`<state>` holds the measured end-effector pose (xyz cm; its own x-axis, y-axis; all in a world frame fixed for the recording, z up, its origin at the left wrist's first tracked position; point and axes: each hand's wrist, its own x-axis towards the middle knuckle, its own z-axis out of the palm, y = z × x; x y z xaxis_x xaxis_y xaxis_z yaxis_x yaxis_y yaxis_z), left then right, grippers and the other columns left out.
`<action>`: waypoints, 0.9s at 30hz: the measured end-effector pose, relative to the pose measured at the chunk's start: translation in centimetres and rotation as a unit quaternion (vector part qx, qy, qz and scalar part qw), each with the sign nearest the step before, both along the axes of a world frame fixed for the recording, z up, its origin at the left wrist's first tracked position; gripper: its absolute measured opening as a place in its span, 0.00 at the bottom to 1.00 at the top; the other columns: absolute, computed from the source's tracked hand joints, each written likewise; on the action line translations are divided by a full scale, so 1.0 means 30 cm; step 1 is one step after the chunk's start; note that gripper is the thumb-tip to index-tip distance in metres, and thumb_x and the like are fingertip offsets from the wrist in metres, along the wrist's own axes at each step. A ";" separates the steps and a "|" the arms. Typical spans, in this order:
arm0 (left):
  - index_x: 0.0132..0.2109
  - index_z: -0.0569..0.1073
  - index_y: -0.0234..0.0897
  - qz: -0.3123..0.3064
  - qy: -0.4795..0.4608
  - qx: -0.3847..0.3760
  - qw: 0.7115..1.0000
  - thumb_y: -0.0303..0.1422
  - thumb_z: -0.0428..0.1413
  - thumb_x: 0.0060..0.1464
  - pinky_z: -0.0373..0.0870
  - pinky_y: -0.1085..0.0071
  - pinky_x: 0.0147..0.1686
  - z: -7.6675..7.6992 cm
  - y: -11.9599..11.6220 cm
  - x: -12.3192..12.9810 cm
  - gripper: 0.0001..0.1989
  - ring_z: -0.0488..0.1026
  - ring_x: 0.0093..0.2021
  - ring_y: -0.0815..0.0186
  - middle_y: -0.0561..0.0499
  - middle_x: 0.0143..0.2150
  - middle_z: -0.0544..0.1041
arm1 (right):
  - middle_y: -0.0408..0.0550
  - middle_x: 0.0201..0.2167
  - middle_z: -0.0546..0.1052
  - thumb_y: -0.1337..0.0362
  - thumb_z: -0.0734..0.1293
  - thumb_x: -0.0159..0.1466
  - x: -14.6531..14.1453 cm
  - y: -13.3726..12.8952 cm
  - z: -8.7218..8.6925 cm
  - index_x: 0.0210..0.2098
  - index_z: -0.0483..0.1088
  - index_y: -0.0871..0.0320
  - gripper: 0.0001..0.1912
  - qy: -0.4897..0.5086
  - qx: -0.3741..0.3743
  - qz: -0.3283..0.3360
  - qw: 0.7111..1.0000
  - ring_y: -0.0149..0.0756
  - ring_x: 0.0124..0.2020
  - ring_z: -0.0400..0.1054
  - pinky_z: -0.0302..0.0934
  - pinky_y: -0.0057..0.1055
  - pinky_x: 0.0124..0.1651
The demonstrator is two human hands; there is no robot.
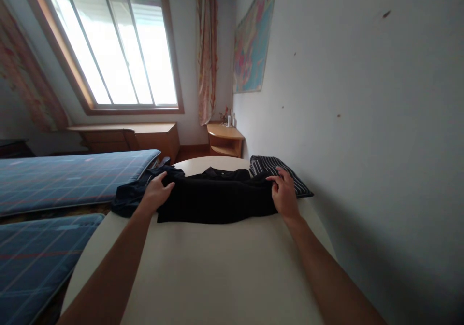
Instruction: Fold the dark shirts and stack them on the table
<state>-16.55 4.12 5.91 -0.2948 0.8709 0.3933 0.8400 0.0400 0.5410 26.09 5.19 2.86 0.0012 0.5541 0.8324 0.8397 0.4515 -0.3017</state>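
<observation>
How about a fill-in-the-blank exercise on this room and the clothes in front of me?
The left hand and right hand touch a garment coloured ____. The folded cloth by the right hand is patterned with ____. On the right-hand wall hangs a colourful ____. The mattresses are mainly ____.

Missing words: black; stripes; map; blue.

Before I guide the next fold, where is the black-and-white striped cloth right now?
In the head view, the striped cloth lies at the table's far right, beside the wall, just beyond the right hand.
</observation>
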 end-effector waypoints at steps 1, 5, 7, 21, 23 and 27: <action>0.62 0.68 0.28 -0.011 0.006 -0.019 1.000 0.33 0.60 0.51 0.63 0.62 0.61 -0.020 0.005 0.005 0.31 0.68 0.62 0.50 0.35 0.59 0.73 | 0.55 0.58 0.68 0.73 0.59 0.63 -0.010 -0.003 -0.002 0.39 0.74 0.55 0.13 -0.013 -0.006 0.009 1.000 0.48 0.61 0.61 0.56 0.51 0.63; 0.67 0.60 0.28 -0.032 0.044 -0.083 0.995 0.30 0.63 0.48 0.64 0.64 0.60 -0.085 0.002 0.024 0.40 0.66 0.64 0.49 0.30 0.65 0.64 | 0.50 0.41 0.76 0.68 0.61 0.66 -0.074 -0.046 0.006 0.42 0.73 0.54 0.10 -0.059 -0.103 0.129 0.984 0.39 0.41 0.71 0.66 0.38 0.49; 0.68 0.57 0.30 -0.027 0.060 -0.113 0.991 0.31 0.63 0.48 0.67 0.60 0.57 -0.101 -0.008 0.022 0.42 0.69 0.61 0.46 0.28 0.64 0.64 | 0.45 0.33 0.76 0.65 0.63 0.65 -0.110 -0.077 0.013 0.41 0.74 0.54 0.08 -0.102 -0.180 0.217 0.954 0.33 0.30 0.70 0.65 0.30 0.38; 0.56 0.72 0.37 0.038 0.080 0.001 0.996 0.28 0.54 0.55 0.68 0.58 0.56 -0.008 -0.050 0.039 0.21 0.72 0.55 0.52 0.40 0.55 0.72 | 0.47 0.45 0.79 0.66 0.70 0.55 -0.198 -0.129 -0.018 0.46 0.75 0.52 0.18 -0.225 -0.314 0.289 0.876 0.41 0.45 0.74 0.64 0.32 0.49; 0.55 0.72 0.38 0.043 0.104 -0.042 0.993 0.27 0.53 0.56 0.70 0.56 0.53 -0.011 -0.068 0.054 0.20 0.73 0.53 0.49 0.39 0.56 0.70 | 0.46 0.41 0.80 0.69 0.68 0.54 -0.189 -0.125 -0.016 0.45 0.75 0.52 0.19 -0.221 -0.326 0.270 0.878 0.41 0.42 0.75 0.65 0.31 0.45; 0.54 0.73 0.40 0.053 0.125 -0.069 0.988 0.27 0.52 0.56 0.72 0.55 0.49 -0.010 -0.086 0.072 0.19 0.75 0.49 0.49 0.39 0.57 0.70 | 0.46 0.39 0.82 0.72 0.66 0.54 -0.174 -0.117 -0.011 0.37 0.75 0.54 0.13 -0.186 -0.328 0.287 0.881 0.40 0.41 0.76 0.65 0.30 0.46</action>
<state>-14.39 1.55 5.61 -0.2961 0.8904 0.3456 0.9337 0.1936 0.3013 20.87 1.69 2.55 -0.6402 0.7368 0.2173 0.6261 0.6644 -0.4082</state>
